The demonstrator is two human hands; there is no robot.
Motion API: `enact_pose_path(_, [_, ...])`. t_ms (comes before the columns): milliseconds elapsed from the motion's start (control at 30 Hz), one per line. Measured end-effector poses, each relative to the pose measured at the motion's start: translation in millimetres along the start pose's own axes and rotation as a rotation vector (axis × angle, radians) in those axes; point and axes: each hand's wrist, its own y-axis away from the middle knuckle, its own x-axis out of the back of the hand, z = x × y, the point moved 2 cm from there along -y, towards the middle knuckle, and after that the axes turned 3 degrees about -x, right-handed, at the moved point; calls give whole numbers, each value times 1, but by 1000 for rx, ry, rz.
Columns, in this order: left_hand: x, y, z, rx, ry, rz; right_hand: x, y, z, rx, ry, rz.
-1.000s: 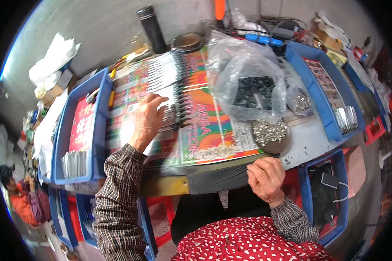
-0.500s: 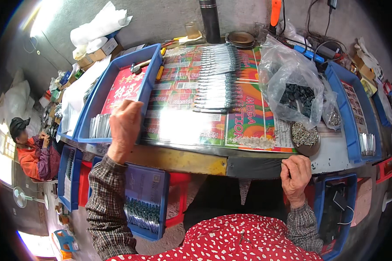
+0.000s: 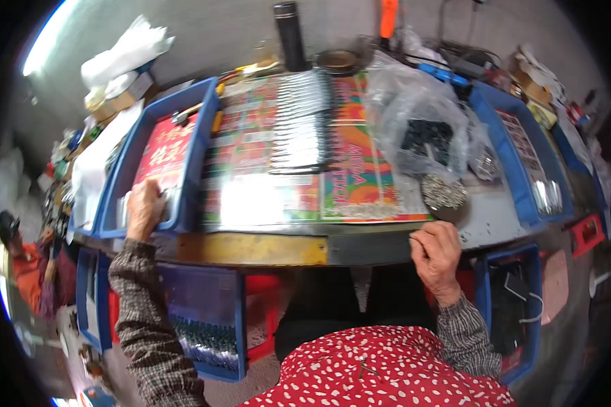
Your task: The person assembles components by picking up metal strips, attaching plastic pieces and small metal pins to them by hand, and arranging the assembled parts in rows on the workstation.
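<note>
My left hand [image 3: 144, 209] reaches into the near end of a blue tray [image 3: 209, 146] at the left of the table, right over thin silver rods [image 3: 171, 198]. Its fingers are curled and somewhat blurred; what lies between them is hidden. At the table's front edge, my right hand [image 3: 436, 259] is closed with the fingertips bent toward the thumb, and I cannot make out anything in them. Just beyond it stands a round dish of small metal pieces [image 3: 444, 192]. A row of slim silver pen-like pieces [image 3: 300, 125] lies across the middle of the table.
A clear plastic bag [image 3: 414, 88] holds dark small parts [image 3: 428, 139]. At the right stands another blue tray [image 3: 523, 152]. A black flask [image 3: 290, 37] is at the back wall. Blue bins [image 3: 241, 325] sit below the table edge. A person in orange [image 3: 28, 271] is far left.
My left hand has come down from above the tray to the silver rods at its near end. My right hand stays curled at the table edge. The whole view has shifted.
</note>
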Motion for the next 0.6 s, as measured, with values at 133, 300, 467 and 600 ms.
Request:
enact_pose_path(133, [-18, -1, -29, -61, 33, 48, 7, 0, 4, 0, -57, -32])
enact_pose_path(300, [-42, 1, -55, -207, 22, 192, 37, -3, 25, -4, 14, -28])
enact_pose_path(467, [-41, -1, -59, -213, 41, 206, 83, -10, 64, -48, 149, 72])
enact_pose_path(600, [-31, -6, -58, -157, 150, 63, 114, -16, 106, -89, 243, 135])
